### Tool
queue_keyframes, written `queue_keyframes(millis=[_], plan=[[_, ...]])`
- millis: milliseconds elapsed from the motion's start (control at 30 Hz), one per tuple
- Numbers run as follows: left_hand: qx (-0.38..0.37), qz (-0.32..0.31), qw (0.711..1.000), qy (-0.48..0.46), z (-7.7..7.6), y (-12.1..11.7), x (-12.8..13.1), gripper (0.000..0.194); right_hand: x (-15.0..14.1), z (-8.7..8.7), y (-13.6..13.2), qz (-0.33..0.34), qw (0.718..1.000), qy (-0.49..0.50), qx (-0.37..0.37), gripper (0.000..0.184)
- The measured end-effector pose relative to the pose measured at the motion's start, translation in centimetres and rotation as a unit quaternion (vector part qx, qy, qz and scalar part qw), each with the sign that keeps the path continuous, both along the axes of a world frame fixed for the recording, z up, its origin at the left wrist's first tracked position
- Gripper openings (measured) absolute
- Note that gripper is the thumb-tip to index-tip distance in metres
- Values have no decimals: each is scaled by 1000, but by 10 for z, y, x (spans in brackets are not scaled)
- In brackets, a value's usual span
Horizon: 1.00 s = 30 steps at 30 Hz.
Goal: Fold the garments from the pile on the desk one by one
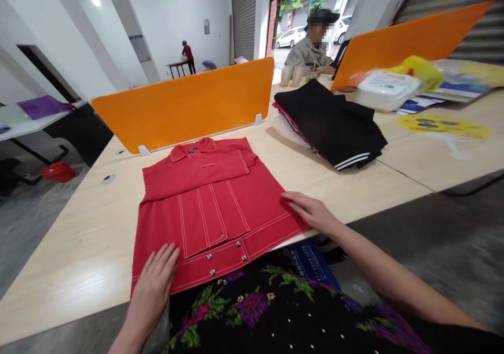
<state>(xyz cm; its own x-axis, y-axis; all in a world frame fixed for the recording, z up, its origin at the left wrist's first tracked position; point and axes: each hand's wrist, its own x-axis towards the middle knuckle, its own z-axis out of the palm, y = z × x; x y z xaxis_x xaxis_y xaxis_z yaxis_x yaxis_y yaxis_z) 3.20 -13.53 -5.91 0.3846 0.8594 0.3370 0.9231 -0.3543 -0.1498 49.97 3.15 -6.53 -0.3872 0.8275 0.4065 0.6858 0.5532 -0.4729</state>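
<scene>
A red jacket (220, 196) with white stitching and metal snaps lies front up on the table, its sleeves folded across the chest and the collar pointing away from me. Flat on its lower left corner rests my left hand (155, 275), fingers stretched out together. At the right edge, just above the hem band, my right hand (309, 209) touches the cloth with its fingers extended. Neither hand grips anything visible. The hem reaches the table's near edge, close to my floral clothing.
An orange divider (189, 107) stands behind the jacket. To the right lies a stack of folded clothes (331, 123), black on top. Farther right are a plastic container (388, 89) and a yellow fan (444, 127). A person (311, 49) sits across the table.
</scene>
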Motion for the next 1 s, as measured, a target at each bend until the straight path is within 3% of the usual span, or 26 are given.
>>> queue_keyframes(millis=[100,200,367,567,733,833,1000], plan=[[33,5,999,20,3,-29,-47,73,29,-7,6,-57,996,-31,59,41],[13,21,998,51,11,-51,-74,78,33,-4,12,10,994,-80,75,39],[-32,44,998,35,15,-59,-73,74,18,0,25,90,990,-88,62,41],[-89,24,989,-113,5,-44,-79,57,20,-2,32,132,984,-118,3,43],[-85,59,965,-241,5,-38,-81,44,19,3,24,159,981,-102,-47,40],[-63,85,948,-300,21,-38,-68,35,12,7,18,137,988,-25,-71,44],[-30,128,905,-405,73,-64,-32,29,12,33,0,146,967,100,-181,50]])
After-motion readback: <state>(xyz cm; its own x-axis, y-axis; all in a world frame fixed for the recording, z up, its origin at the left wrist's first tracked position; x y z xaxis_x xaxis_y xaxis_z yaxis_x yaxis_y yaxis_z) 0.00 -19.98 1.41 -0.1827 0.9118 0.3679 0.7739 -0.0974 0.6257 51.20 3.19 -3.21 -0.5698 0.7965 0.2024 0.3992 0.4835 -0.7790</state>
